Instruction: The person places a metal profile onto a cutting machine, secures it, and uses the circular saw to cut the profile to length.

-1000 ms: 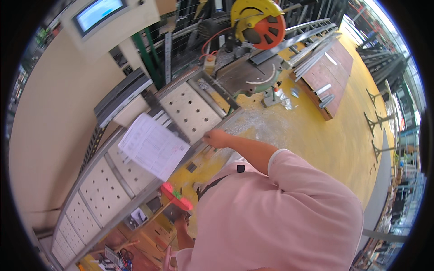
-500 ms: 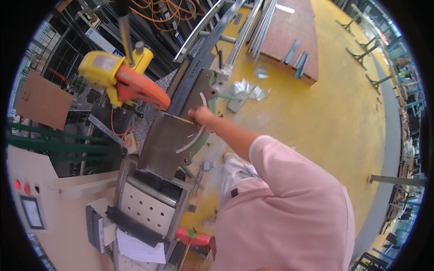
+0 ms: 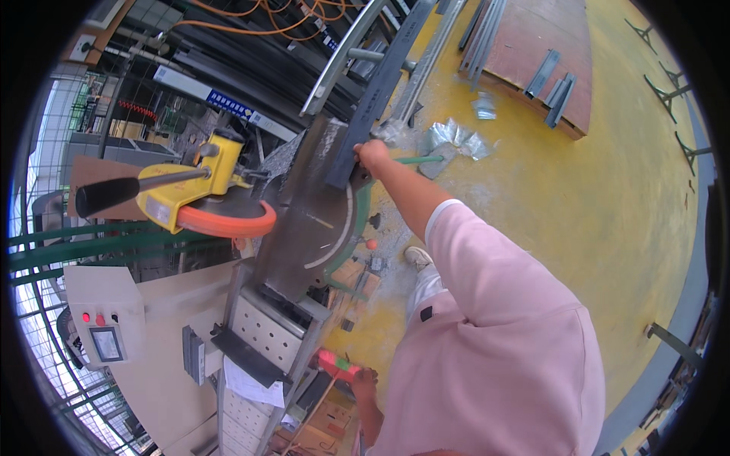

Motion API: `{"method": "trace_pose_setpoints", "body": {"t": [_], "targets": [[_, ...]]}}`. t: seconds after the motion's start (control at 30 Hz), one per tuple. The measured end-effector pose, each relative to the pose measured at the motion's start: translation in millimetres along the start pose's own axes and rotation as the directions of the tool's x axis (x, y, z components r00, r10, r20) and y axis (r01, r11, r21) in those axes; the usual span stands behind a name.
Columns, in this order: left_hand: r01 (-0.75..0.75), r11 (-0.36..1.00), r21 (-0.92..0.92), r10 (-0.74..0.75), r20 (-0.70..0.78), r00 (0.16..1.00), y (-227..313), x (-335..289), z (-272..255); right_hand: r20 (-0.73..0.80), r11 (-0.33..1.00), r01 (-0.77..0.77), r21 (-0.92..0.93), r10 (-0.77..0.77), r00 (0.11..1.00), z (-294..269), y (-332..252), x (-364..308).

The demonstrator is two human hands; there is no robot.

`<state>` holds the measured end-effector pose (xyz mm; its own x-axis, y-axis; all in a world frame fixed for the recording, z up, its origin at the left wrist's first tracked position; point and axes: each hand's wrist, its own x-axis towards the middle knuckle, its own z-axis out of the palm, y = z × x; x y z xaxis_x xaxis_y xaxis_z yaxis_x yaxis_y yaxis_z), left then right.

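My right hand point(image 3: 371, 156) reaches across with its fingers closed round the edge of a long dark grey profile bar point(image 3: 380, 99), near the bar's near end. That end lies over the brown metal bed point(image 3: 304, 216) of a cutting saw. Left of the bed, the yellow saw head point(image 3: 211, 169) shows its round blade point(image 3: 226, 205), orange guard point(image 3: 228, 222) and black handle point(image 3: 106, 197), apart from the bar. Low in the picture, my left hand point(image 3: 366, 379) has bent fingers against the end of a red piece with a green patch point(image 3: 338, 365); its fingertips are partly hidden.
A roller stand point(image 3: 277, 323) with a dark offcut point(image 3: 247, 356) and paper sheets point(image 3: 255, 382) adjoins the bed. A control box point(image 3: 106, 311) stands left. Racked bars point(image 3: 251, 64) lie behind; a brown board point(image 3: 525, 57) carries grey profiles. Crumpled silvery sheet point(image 3: 456, 140) lies on the yellow floor.
My right hand and the bar's end have shifted away along the bed, uncovering its slot. The saw handle, upright before, now points left, and the guard is clear of the bar. The view has shifted.
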<state>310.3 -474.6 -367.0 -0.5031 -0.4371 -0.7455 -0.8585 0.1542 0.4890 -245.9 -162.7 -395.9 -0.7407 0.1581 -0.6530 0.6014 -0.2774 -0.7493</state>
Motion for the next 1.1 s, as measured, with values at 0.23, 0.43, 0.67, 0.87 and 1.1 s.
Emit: {"method": "trace_pose_setpoints", "body": {"t": [0.23,0.43,0.67,0.87,1.1], "targets": [[0.154,0.988,0.012,-0.154,0.177,0.972,-52.0,-10.4,110.9,0.205,0.694,0.356,-0.626,-0.294,0.934,-118.0,-10.6,89.3],[-0.324,0.871,0.37,0.191,0.353,0.916,14.5,-67.8,214.1,0.49,0.893,0.239,-0.38,-0.025,0.871,-175.4,22.7,-5.6],[0.052,0.968,0.246,-0.097,0.178,0.979,96.6,-63.5,298.1,0.376,0.84,-0.117,-0.529,0.357,0.855,-441.5,121.1,32.9],[0.221,0.897,0.383,-0.324,0.231,0.917,157.9,-51.2,413.4,-0.052,0.883,-0.467,-0.044,0.465,0.884,-685.3,104.1,199.5],[0.066,0.733,0.677,-0.35,0.292,0.89,367.7,-26.2,700.7,-0.257,0.872,-0.382,0.306,0.462,0.849,-872.4,111.3,472.7]]}}
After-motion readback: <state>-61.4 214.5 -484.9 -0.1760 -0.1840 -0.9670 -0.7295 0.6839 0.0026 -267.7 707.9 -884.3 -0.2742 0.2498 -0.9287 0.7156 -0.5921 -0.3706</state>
